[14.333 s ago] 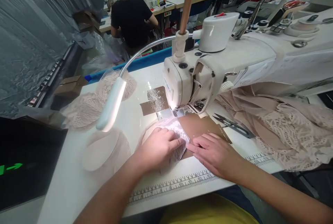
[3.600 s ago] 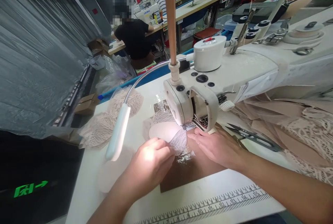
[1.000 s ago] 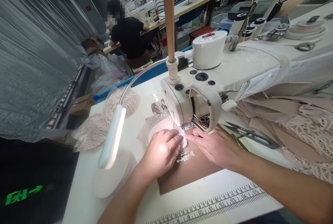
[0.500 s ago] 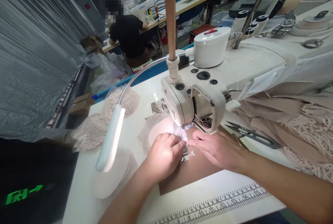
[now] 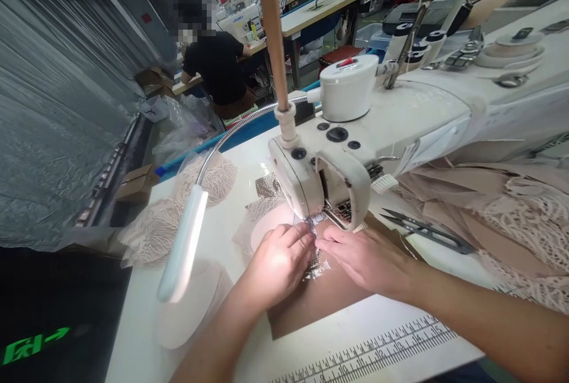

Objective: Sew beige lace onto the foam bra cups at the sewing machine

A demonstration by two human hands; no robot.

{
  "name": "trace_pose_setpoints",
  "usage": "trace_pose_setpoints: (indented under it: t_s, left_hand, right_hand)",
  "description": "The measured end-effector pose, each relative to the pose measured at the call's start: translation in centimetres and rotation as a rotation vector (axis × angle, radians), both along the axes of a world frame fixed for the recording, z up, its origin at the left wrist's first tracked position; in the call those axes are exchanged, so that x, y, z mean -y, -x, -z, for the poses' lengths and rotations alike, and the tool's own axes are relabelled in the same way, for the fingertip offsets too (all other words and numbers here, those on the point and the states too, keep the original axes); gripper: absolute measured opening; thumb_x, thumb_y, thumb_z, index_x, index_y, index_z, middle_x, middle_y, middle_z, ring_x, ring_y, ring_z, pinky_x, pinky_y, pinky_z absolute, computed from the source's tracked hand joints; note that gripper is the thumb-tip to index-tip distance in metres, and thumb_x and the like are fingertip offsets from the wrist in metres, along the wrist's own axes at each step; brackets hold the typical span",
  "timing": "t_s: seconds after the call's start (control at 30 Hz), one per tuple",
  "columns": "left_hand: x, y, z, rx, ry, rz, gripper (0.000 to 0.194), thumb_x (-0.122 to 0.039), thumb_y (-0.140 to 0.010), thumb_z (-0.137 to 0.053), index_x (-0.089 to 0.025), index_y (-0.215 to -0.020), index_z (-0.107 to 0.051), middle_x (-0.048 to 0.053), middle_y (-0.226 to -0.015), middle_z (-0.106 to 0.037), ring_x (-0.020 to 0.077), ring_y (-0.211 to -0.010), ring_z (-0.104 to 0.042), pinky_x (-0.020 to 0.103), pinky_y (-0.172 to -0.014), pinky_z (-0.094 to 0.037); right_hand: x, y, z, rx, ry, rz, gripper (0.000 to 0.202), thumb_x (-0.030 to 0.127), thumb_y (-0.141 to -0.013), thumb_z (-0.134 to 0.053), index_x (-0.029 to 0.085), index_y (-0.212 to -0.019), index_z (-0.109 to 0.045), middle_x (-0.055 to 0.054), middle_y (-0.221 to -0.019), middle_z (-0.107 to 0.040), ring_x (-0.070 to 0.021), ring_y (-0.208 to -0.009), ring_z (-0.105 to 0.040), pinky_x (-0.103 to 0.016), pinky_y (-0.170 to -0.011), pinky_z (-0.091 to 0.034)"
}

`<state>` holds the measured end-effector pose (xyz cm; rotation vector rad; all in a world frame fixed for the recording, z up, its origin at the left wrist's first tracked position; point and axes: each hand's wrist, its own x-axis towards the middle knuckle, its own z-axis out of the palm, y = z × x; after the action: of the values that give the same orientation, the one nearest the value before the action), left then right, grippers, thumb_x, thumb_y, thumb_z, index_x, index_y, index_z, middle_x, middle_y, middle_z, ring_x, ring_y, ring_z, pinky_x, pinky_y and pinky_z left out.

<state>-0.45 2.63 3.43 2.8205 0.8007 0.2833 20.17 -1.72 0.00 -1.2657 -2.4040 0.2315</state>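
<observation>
Under the head of a white sewing machine [image 5: 297, 178], a pale pink fabric cup [image 5: 263, 226] with a sheer lace edge lies on the bed. My left hand [image 5: 281, 258] is closed on the cup's right edge, thumb and fingers bunched just in front of the needle area. My right hand [image 5: 367, 255] pinches at that same edge from the other side, its fingertips nearly meeting the left ones. Both hands rest over a brown sheet [image 5: 320, 306]. The needle and the edge between my fingertips are mostly hidden by fingers and glare.
A lit lamp [image 5: 183, 246] on a flexible neck hangs at the left. Lace cups [image 5: 151, 229] lie behind it. Thread snips [image 5: 429, 232] and heaped beige lace fabric [image 5: 528, 217] are at the right. A printed ruler [image 5: 382, 353] runs along the front. A person [image 5: 217, 66] sits farther back.
The whole view has shifted slightly, with the machine now a little left. My left fingers have moved up nearer the needle area, and both hands stay on the cup's edge.
</observation>
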Motion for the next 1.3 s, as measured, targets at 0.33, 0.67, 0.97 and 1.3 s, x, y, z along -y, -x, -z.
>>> trace_pose_setpoints:
  t_s: [0.33, 0.67, 0.97, 1.3]
  left_hand:
    - [0.0, -1.0, 0.2, -0.094, -0.032, -0.090, 0.024, -0.022, -0.096, -0.040, -0.015, -0.111, -0.058, 0.013, -0.120, -0.058, 0.0233, -0.091, -0.053, 0.038, -0.077, -0.049]
    - [0.2, -0.1, -0.3, -0.104, -0.027, -0.109, 0.039, -0.028, -0.091, -0.050, -0.015, -0.127, -0.050, 0.013, -0.132, -0.050, 0.0295, -0.105, -0.051, 0.045, -0.083, -0.050]
    - [0.4, 0.5, -0.2, 0.019, 0.092, -0.120, 0.020, -0.009, -0.090, -0.041, -0.014, -0.090, -0.061, 0.011, -0.102, -0.062, 0.0221, -0.089, -0.055, 0.035, -0.078, -0.051]
    - [0.4, 0.2, -0.1, 0.105, 0.219, -0.191, 0.016, -0.025, -0.092, -0.049, -0.016, -0.079, -0.055, 0.004, -0.076, -0.058, 0.0194, -0.074, -0.053, 0.032, -0.070, -0.046]
  right_hand:
    - [-0.4, 0.3, 0.4, 0.050, -0.080, 0.060, 0.029, 0.004, -0.079, -0.042, 0.018, -0.091, -0.064, -0.004, -0.079, -0.057, -0.0152, -0.065, -0.043, -0.029, -0.056, -0.026]
    - [-1.0, 0.6, 0.1, 0.109, -0.149, 0.175, 0.038, 0.002, -0.078, -0.042, 0.018, -0.103, -0.067, -0.007, -0.089, -0.065, -0.0198, -0.079, -0.055, -0.031, -0.068, -0.041]
    - [-0.9, 0.2, -0.4, 0.057, -0.145, 0.210, 0.028, 0.013, -0.087, -0.043, 0.020, -0.101, -0.066, -0.006, -0.083, -0.066, -0.0187, -0.076, -0.058, -0.029, -0.069, -0.043]
    - [-1.0, 1.4, 0.1, 0.058, -0.167, 0.127, 0.026, 0.016, -0.094, -0.041, 0.019, -0.088, -0.066, -0.002, -0.076, -0.063, -0.0115, -0.063, -0.055, -0.022, -0.058, -0.038]
